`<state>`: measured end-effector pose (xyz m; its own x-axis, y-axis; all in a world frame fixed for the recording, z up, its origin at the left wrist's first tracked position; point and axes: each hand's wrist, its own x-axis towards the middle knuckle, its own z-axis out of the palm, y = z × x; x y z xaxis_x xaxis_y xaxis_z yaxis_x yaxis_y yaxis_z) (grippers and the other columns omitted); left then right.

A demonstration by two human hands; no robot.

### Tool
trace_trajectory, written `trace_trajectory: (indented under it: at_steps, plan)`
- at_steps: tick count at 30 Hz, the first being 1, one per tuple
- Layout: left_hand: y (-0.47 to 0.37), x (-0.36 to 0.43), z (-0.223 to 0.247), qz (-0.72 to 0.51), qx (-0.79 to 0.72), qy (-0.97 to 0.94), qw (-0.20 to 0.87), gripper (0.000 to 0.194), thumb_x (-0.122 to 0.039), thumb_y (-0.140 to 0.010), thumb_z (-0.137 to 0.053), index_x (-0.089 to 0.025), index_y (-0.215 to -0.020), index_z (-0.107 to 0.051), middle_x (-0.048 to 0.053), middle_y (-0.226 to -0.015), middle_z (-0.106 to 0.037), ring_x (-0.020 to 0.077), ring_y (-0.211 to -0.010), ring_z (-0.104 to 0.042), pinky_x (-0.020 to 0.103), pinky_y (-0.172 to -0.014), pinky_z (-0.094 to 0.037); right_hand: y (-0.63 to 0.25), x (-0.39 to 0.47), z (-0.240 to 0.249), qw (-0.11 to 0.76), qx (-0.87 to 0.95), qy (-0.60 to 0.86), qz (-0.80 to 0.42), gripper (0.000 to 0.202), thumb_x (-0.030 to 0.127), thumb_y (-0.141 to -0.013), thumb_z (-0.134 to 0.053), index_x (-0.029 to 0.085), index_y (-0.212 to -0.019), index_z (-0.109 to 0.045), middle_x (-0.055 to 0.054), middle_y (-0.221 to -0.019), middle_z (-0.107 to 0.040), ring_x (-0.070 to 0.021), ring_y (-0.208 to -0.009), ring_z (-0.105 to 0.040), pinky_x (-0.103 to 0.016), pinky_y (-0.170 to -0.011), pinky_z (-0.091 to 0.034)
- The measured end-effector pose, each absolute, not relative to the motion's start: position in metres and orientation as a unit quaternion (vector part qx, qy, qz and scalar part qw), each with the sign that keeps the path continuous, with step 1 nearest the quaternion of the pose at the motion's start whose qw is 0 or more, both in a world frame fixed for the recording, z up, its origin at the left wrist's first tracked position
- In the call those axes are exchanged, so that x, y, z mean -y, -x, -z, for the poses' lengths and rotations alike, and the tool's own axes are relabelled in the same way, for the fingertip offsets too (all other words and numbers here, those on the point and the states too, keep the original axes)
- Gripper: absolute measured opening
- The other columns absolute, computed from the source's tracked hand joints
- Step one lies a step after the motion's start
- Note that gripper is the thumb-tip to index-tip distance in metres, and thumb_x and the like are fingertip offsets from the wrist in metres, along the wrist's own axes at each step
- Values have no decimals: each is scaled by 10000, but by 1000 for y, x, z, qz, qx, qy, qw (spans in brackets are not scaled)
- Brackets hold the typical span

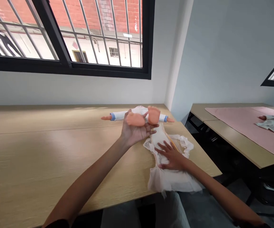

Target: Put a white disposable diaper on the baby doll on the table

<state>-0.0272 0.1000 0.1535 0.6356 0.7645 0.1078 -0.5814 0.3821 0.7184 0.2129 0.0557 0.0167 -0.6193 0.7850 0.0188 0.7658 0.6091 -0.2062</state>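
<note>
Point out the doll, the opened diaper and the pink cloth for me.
Doll (153,115): head view, on the sole of its foot at picture right.
Opened diaper (157,136): head view, on the white padding.
Pink cloth (245,123): head view, on a bare stretch of its surface.

A: What's the room like?
B: Pretty plain tbh, pale walls (213,60) and a dark floor (198,207). Big black-framed window (148,38) with metal bars (99,19), red brick (120,15) outside.
A: Furniture?
B: Long wooden table (44,155) below it, daylight shining off the top. Second table (235,144) on the right, pink cloth (241,123) spread over it.
</note>
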Motion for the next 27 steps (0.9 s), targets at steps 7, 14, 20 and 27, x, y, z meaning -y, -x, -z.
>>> trace_trajectory:
  at_steps: [7, 14, 20, 27]
  plan:
    - [27, -113, -173, -442, -103, -349, 820, 492, -582, -801, -426, -145, -911, -623, 154, -999, -675, 310, -1032, -613, 407, -826, -502, -186, -47, -23, 41, 946, 290, -136, 764, 667, -879, -430, 354, -1521, -157, 5, -1587, -202, -304, -1478, -37, -543, -1176, -14]
    - [39, -107, -170, -440, -97, -330, 830, 465, -554, -823, -388, -143, -821, -605, 157, -910, -666, 307, -934, -629, 408, -762, -505, -141, -92, -34, 38, 937, 317, -139, 699, 616, -927, -371, 322, -1527, -163, -37, -1589, -194, -267, -1473, -137, -509, -1182, -59]
    - [44, -107, -168, -434, -82, -315, 840, 507, -571, -836, -366, -131, -835, -619, 154, -838, -662, 305, -870, -646, 400, -727, -516, -103, -131, -27, 17, 919, 364, -148, 804, 727, -866, -367, 311, -1526, -175, -57, -1609, -94, -322, -1477, -41, -551, -1163, -95]
    - [44, -100, -170, -446, -92, -286, 843, 563, -589, -848, -340, -104, -867, -627, 159, -828, -642, 293, -798, -638, 389, -668, -511, -78, -158, -32, 105, 917, 376, -83, 705, 624, -874, -484, 222, -1447, -396, -78, -1546, -317, -322, -1401, -294, -478, -1141, -236]
